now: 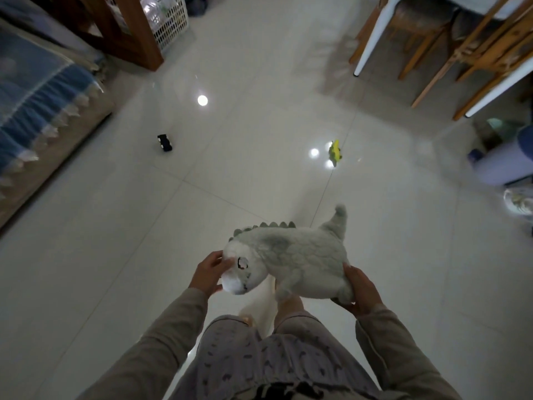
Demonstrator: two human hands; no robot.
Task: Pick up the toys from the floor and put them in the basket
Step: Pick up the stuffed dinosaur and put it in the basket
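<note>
I hold a grey plush dinosaur (291, 259) with green back spikes above the floor, in front of my knees. My left hand (208, 274) grips its white head and my right hand (360, 290) grips its rear. A small black toy car (165, 143) lies on the tiles ahead to the left. A small yellow-green toy dinosaur (335, 153) lies ahead to the right. A white lattice basket (170, 21) stands at the far top, partly hidden behind a wooden furniture leg.
A sofa with a blue fringed throw (37, 111) runs along the left. Wooden chairs and white table legs (432, 53) fill the top right. A pale lilac cylinder (501, 166) and small items sit at the right edge. Glossy white tiles lie between.
</note>
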